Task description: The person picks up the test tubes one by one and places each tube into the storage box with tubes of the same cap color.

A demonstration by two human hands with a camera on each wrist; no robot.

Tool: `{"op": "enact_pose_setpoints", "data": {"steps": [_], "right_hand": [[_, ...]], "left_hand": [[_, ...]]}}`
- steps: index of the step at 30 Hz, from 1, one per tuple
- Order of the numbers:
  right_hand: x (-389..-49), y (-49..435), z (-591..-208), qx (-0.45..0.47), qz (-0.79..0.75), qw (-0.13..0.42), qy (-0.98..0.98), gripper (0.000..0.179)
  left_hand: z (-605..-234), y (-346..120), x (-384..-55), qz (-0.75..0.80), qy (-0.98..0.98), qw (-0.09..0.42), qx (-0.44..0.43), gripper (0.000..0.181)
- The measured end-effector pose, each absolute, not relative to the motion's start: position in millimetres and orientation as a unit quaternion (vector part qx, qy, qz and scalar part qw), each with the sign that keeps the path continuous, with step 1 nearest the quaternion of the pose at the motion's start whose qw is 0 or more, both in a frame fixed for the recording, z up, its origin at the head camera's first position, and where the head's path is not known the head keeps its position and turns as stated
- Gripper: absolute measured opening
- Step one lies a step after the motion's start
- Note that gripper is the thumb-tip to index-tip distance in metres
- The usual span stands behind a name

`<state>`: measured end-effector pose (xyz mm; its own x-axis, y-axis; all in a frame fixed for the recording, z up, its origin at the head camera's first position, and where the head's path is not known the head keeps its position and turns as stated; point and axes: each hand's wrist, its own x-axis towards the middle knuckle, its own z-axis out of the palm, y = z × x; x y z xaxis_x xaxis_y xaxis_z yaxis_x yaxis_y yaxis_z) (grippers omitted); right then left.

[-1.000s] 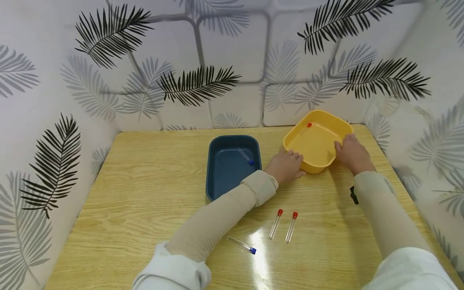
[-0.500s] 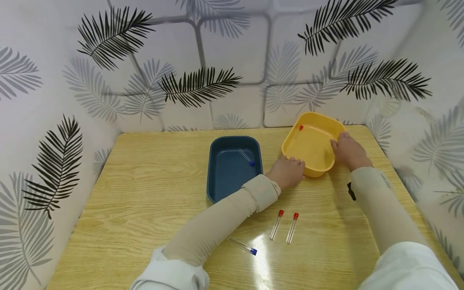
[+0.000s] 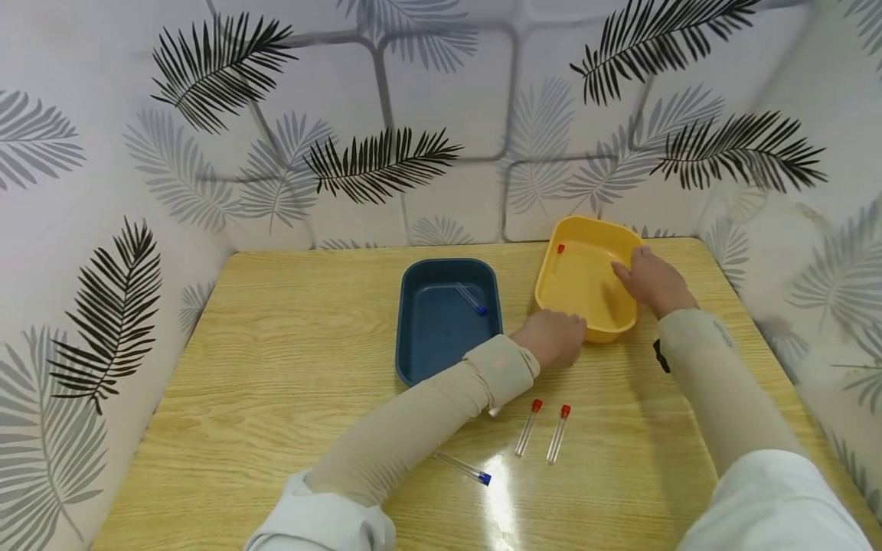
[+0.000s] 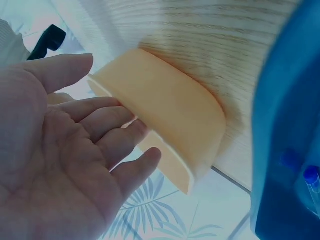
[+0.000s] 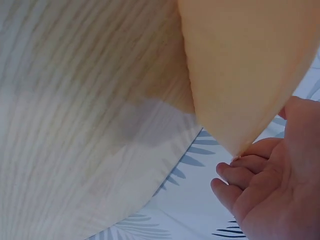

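Note:
A yellow plastic basin (image 3: pixel 586 287) stands at the back right of the table. My left hand (image 3: pixel 553 338) is at its near left corner; in the left wrist view the fingertips (image 4: pixel 152 155) meet the rim and the thumb stands apart. With my right hand (image 3: pixel 654 282) I hold the basin's right rim, thumb over the inside. In the right wrist view the fingers (image 5: pixel 235 175) lie at the rim's corner, partly hidden by the wall. A red-capped tube (image 3: pixel 561 249) lies inside the basin at the back left.
A dark blue basin (image 3: pixel 406 321) holding a blue-capped tube (image 3: pixel 472 298) stands left of the yellow one. On the near table lie two red-capped tubes (image 3: pixel 527 428) (image 3: pixel 559 435) and a blue-capped tube (image 3: pixel 464 467) beside my left sleeve. A leaf-patterned wall covering (image 3: pixel 455 92) backs the table.
The yellow basin has turned and shifted slightly left and nearer, and the red-capped tube in it has moved left with it. My right hand has moved left with the rim; my left hand came slightly nearer.

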<state>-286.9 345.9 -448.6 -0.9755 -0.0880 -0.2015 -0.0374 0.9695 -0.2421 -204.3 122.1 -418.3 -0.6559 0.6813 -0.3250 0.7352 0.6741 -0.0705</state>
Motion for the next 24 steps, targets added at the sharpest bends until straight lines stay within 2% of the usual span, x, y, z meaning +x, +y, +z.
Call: {"op": "enact_pose_setpoints", "data": {"steps": [4, 15, 24], "right_hand": [[-290.5, 340.4, -446.6, -0.033, -0.122, 0.11, 0.986, 0.073], [-296.7, 326.3, -446.6, -0.067, -0.129, 0.103, 0.984, 0.067], [-298.1, 313.3, -447.8, -0.084, -0.136, 0.103, 0.982, 0.07]], "left_hand": [[-419.0, 122.6, -198.9, -0.084, 0.907, 0.145, 0.385, 0.031], [-416.5, 125.0, -181.2, -0.125, 0.895, 0.134, 0.408, 0.042], [-418.1, 125.2, -168.8, -0.139, 0.892, 0.131, 0.409, 0.047]]}}
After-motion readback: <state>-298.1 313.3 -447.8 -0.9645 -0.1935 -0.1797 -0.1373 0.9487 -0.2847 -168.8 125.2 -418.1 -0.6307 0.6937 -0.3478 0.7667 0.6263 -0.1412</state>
